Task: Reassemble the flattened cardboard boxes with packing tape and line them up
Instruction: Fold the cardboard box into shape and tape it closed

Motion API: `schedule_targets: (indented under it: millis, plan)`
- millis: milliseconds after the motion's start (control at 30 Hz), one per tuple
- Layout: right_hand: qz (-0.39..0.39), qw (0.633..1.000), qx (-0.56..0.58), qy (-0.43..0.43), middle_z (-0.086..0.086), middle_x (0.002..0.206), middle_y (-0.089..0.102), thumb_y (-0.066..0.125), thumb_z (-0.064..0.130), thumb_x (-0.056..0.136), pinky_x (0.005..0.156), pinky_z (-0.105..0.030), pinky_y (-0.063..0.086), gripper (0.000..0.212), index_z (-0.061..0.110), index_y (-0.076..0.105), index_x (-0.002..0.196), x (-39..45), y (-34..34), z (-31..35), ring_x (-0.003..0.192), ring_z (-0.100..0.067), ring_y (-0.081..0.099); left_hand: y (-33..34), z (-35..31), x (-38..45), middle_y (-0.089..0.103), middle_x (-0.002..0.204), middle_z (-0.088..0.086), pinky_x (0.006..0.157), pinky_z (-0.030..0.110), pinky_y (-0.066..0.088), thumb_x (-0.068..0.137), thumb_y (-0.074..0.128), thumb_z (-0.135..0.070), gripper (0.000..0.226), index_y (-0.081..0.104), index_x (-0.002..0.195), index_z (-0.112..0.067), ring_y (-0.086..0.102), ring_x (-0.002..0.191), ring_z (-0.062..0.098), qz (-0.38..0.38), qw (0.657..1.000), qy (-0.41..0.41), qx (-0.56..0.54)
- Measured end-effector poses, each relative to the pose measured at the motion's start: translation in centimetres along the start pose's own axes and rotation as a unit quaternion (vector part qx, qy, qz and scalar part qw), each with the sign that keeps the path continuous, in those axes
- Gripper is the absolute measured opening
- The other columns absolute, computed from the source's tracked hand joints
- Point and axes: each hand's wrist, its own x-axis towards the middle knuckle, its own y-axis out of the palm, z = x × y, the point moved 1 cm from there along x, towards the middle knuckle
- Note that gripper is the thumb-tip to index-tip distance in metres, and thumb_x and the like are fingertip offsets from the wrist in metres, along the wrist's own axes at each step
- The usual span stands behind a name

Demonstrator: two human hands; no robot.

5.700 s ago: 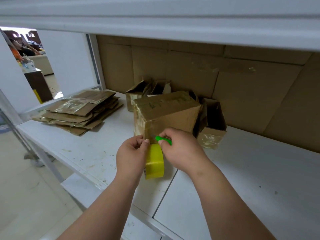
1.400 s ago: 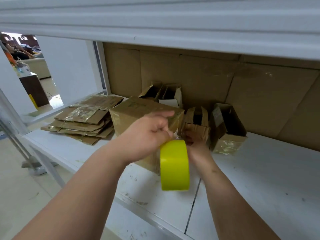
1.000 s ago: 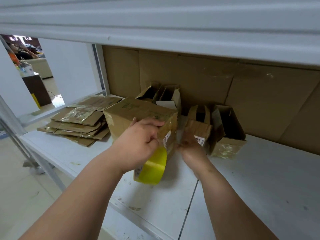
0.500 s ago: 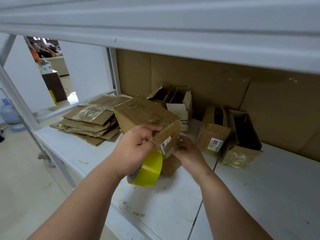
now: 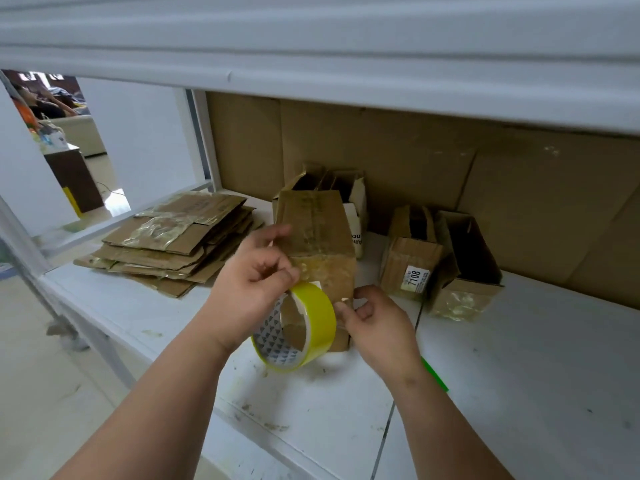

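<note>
A brown cardboard box [image 5: 317,233] stands on the white shelf [image 5: 519,375] with one end towards me. My left hand [image 5: 251,284] grips the yellow packing tape roll [image 5: 320,318] by its top, right in front of the box; its index finger reaches to the box's left edge. My right hand [image 5: 379,323] has its fingers curled at the box's lower right corner, pinching the clear tape strip there. A green cutter [image 5: 435,375] lies on the shelf, partly hidden under my right wrist. A stack of flattened boxes [image 5: 173,242] lies at the left.
Three open assembled boxes stand by the cardboard back wall: one behind the taped box [image 5: 348,190], and two to the right, one bearing a "7108" label [image 5: 412,261] and one with a taped end [image 5: 465,271]. An upper shelf [image 5: 311,46] hangs low overhead. The shelf's front edge is near.
The box was tilted up between my hands; now it stands turned end-on. My left hand has swung the roll so its core faces me. My right hand moved to the lower right corner.
</note>
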Motion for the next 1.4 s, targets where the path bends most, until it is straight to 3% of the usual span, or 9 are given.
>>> schedule_targets:
  millis: [267, 467, 567, 667, 833, 967, 1033, 1200, 1400]
  plan:
    - [-0.061, 0.998, 0.003, 0.015, 0.011, 0.071, 0.055, 0.062, 0.034, 0.091, 0.068, -0.03, 0.043, 0.014, 0.023, 0.056, 0.095, 0.4, 0.3, 0.6, 0.085, -0.025, 0.062, -0.6, -1.4, -2.4, 0.059, 0.092, -0.004, 0.079, 0.014, 0.04, 0.09, 0.07, -0.02, 0.017, 0.068, 0.076, -0.029, 0.056, 0.092, 0.007, -0.091, 0.994, 0.058, 0.022]
    - [-0.142, 0.956, 0.251, -0.06, 0.01, 0.061, 0.056, 0.06, 0.039, 0.078, 0.059, -0.023, 0.038, 0.017, 0.024, 0.057, 0.073, -2.8, -1.8, 3.0, 0.06, -0.003, 0.051, -0.4, -3.0, -3.4, 0.067, 0.082, 0.008, 0.068, 0.023, 0.046, 0.093, 0.065, -0.018, 0.015, 0.072, 0.08, -0.018, 0.058, 0.075, 0.012, -0.113, 0.989, 0.009, -0.096]
    - [-0.014, 0.94, 0.309, -0.143, 0.008, 0.097, 0.069, 0.052, 0.058, 0.076, 0.082, -0.021, 0.049, 0.042, 0.024, 0.071, 0.094, -4.6, -2.4, 4.3, 0.097, -0.006, 0.063, 0.2, -3.5, -3.6, 0.069, 0.078, 0.002, 0.068, 0.024, 0.048, 0.093, 0.066, -0.017, 0.014, 0.074, 0.081, -0.019, 0.06, 0.075, 0.009, -0.136, 0.983, -0.005, -0.12]
    - [0.034, 0.968, 0.126, -0.213, 0.024, 0.127, 0.053, 0.048, 0.069, 0.075, 0.107, -0.029, 0.03, 0.049, 0.038, 0.069, 0.106, -5.6, -2.5, 4.3, 0.129, -0.002, 0.039, 0.7, -3.7, -3.7, 0.07, 0.079, 0.0, 0.073, 0.028, 0.051, 0.092, 0.067, -0.015, 0.014, 0.074, 0.081, -0.019, 0.062, 0.077, 0.011, -0.166, 0.974, -0.017, -0.156]
    - [0.045, 0.975, 0.091, -0.2, 0.036, 0.125, 0.051, 0.053, 0.082, 0.067, 0.115, -0.038, 0.024, 0.052, 0.045, 0.069, 0.1, -5.8, -3.9, 4.2, 0.137, -0.002, 0.031, 1.3, -4.2, -4.2, 0.07, 0.078, 0.004, 0.072, 0.031, 0.051, 0.092, 0.066, -0.014, 0.02, 0.073, 0.075, -0.022, 0.062, 0.076, 0.013, -0.18, 0.968, -0.027, -0.175]
    - [0.049, 0.957, 0.165, -0.235, 0.003, 0.096, 0.068, 0.066, 0.071, 0.067, 0.086, -0.041, 0.05, 0.06, 0.015, 0.071, 0.087, -5.6, -6.0, 4.7, 0.098, -0.017, 0.061, 1.7, -4.3, -4.3, 0.068, 0.076, 0.001, 0.08, 0.04, 0.052, 0.093, 0.065, -0.016, 0.023, 0.072, 0.073, -0.022, 0.061, 0.079, 0.017, -0.203, 0.953, -0.052, -0.217]
    - [0.07, 0.947, 0.221, -0.221, 0.0, 0.071, 0.06, 0.067, 0.06, 0.068, 0.067, -0.031, 0.046, 0.051, 0.01, 0.061, 0.074, -5.7, -6.9, 5.1, 0.071, -0.013, 0.056, 2.1, -4.8, -4.6, 0.067, 0.074, -0.003, 0.082, 0.038, 0.051, 0.093, 0.066, -0.015, 0.022, 0.072, 0.073, -0.022, 0.061, 0.078, 0.014, -0.219, 0.947, -0.051, -0.227]
    - [0.063, 0.959, 0.204, -0.187, 0.012, 0.064, 0.049, 0.059, 0.064, 0.067, 0.058, -0.021, 0.036, 0.041, 0.024, 0.055, 0.075, -5.0, -8.6, 3.9, 0.063, -0.005, 0.046, 1.0, -5.5, -4.4, 0.061, 0.071, -0.002, 0.075, 0.034, 0.046, 0.093, 0.066, -0.016, 0.021, 0.07, 0.073, -0.023, 0.053, 0.073, 0.016, -0.306, 0.913, -0.05, -0.265]
    - [0.03, 0.965, 0.22, -0.142, -0.003, 0.073, 0.06, 0.061, 0.063, 0.065, 0.066, -0.03, 0.04, 0.046, 0.02, 0.063, 0.081, -3.6, -10.3, 2.7, 0.07, -0.01, 0.054, -0.5, -5.4, -4.0, 0.067, 0.078, -0.004, 0.076, 0.03, 0.051, 0.092, 0.069, -0.02, 0.007, 0.074, 0.088, -0.017, 0.059, 0.075, 0.011, -0.338, 0.909, -0.051, -0.238]
